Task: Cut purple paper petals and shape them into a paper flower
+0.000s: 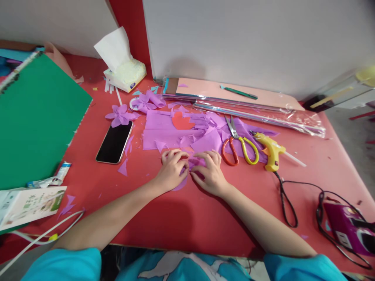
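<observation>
My left hand (175,170) and my right hand (210,173) are close together near the middle of the red table, fingers curled inward. Between them is a small piece of purple crepe paper (197,161), pinched by both hands and partly hidden by the fingers. Just beyond the hands lies a larger purple crepe paper sheet (158,130) with scraps over it. A red paper cutout (182,121) with a scalloped edge rests on that sheet. Scissors (234,134) with one red and one yellow handle lie partly open right of my right hand.
A yellow glue gun (271,150) with a black cord lies at the right. Left stand a phone (114,142), a purple paper flower (120,115), a tissue pack (125,76) and a green board (41,121). Wrapped paper sheets (243,93) line the back wall.
</observation>
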A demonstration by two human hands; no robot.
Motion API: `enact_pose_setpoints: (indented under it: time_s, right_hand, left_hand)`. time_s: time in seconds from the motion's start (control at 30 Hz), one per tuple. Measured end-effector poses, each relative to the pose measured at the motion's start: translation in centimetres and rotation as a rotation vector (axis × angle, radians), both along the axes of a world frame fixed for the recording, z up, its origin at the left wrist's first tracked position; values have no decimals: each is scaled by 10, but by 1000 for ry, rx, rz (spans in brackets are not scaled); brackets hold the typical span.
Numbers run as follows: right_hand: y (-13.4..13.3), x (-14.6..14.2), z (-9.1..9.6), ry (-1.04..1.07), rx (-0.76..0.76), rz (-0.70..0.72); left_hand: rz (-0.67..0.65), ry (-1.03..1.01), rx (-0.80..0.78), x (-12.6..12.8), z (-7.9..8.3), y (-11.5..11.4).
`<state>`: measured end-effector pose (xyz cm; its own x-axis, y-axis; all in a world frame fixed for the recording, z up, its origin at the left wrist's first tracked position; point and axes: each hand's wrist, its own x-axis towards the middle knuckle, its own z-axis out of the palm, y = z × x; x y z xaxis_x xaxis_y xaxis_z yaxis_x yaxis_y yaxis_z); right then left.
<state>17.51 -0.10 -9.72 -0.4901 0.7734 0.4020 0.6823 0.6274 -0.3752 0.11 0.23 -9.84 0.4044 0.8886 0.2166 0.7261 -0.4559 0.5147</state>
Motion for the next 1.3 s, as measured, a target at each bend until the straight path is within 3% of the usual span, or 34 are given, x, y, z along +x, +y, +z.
enact_pose_setpoints:
  time_s: [1.3]
  right_hand:
    - [5, 2, 0, 55, -192, -88]
  left_hand:
    - [10, -64, -54, -3, 2, 3]
